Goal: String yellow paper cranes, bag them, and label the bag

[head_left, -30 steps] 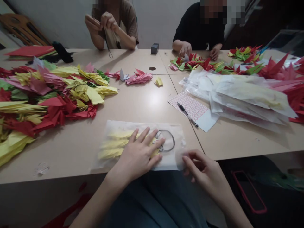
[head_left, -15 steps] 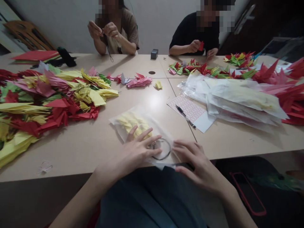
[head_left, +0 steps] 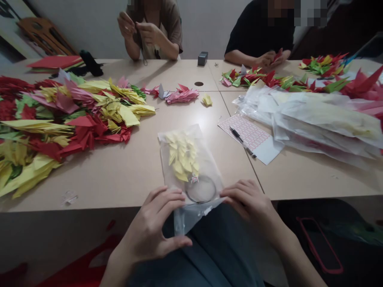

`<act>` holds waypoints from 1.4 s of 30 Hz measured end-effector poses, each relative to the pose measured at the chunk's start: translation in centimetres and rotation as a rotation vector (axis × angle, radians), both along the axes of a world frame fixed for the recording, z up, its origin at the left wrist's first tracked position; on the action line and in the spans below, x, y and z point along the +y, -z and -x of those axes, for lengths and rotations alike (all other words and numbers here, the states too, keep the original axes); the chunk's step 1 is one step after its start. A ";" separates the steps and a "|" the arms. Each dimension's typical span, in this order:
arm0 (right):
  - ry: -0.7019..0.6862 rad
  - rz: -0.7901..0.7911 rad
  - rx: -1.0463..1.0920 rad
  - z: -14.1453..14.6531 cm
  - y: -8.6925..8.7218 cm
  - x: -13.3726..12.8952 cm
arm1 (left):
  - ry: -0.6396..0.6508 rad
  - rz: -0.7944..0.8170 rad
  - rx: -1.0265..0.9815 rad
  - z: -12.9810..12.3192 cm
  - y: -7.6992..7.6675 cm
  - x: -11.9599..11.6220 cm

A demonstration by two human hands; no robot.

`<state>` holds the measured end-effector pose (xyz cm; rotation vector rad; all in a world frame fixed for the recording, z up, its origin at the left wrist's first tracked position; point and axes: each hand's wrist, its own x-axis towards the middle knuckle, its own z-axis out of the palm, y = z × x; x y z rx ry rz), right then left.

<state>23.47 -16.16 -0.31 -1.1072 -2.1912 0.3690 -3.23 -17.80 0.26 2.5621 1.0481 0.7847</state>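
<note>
A translucent plastic bag (head_left: pixel 209 159) lies at the table's front edge, its lower flap hanging over. Inside are yellow folded paper pieces (head_left: pixel 183 155), a dark coiled cord (head_left: pixel 201 189) and a small printed tag (head_left: pixel 195 179). At the bag's lower left is my left hand (head_left: pixel 158 223), fingertips near its edge, thumb spread well away. My right hand (head_left: pixel 251 203) pinches the bag's right corner between thumb and fingers.
Heaped folded paper (head_left: pixel 86 127) covers the left side. To the right are stacked filled bags (head_left: pixel 323 119), a label sheet (head_left: pixel 269 147) and a pen (head_left: pixel 242 141). Two people sit opposite, near a small dark box (head_left: pixel 202 58). A phone (head_left: pixel 321 245) lies lower right.
My left hand has moved off the bag's middle to its lower left. The bag has turned more upright, and my right hand has closed on its corner. The view has shifted slightly.
</note>
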 end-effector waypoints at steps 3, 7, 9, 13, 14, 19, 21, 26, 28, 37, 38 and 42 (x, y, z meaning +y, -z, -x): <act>0.064 0.055 0.029 0.1 -0.2 0.5 | -0.050 -0.041 -0.077 -0.4 0.7 -0.2; 0.190 0.065 0.033 0.7 -0.2 1.0 | -0.233 -0.046 -0.205 -0.9 1.2 -0.7; 0.226 0.063 0.001 1.0 0.0 1.1 | -0.350 -0.054 -0.204 -1.2 1.3 -0.9; 0.278 0.057 -0.063 1.4 0.4 1.4 | -0.552 -0.063 -0.074 -1.7 1.2 -0.8; 0.284 0.049 -0.077 1.5 0.5 1.5 | -0.582 -0.075 -0.048 -1.8 1.1 -0.7; 0.313 -0.024 -0.139 1.9 0.8 1.6 | -0.610 -0.105 0.038 -2.1 1.0 -0.2; 0.326 -0.047 -0.155 1.9 0.9 1.6 | -0.612 -0.104 0.070 -2.2 1.1 -0.1; 0.346 -0.077 -0.180 2.1 0.8 1.6 | -0.625 -0.068 0.123 -2.2 1.2 0.3; 0.343 -0.073 -0.189 2.1 0.7 1.5 | -0.623 -0.050 0.120 -2.2 1.3 0.3; 0.074 -0.255 -0.268 1.6 0.9 1.8 | -0.592 0.013 0.161 -2.2 0.9 0.7; 0.006 -0.222 -0.276 1.6 0.9 1.9 | -0.578 0.016 0.183 -2.3 0.7 0.9; -0.004 -0.153 -0.260 1.9 0.4 1.6 | -0.605 -0.077 0.259 -2.7 -0.2 2.2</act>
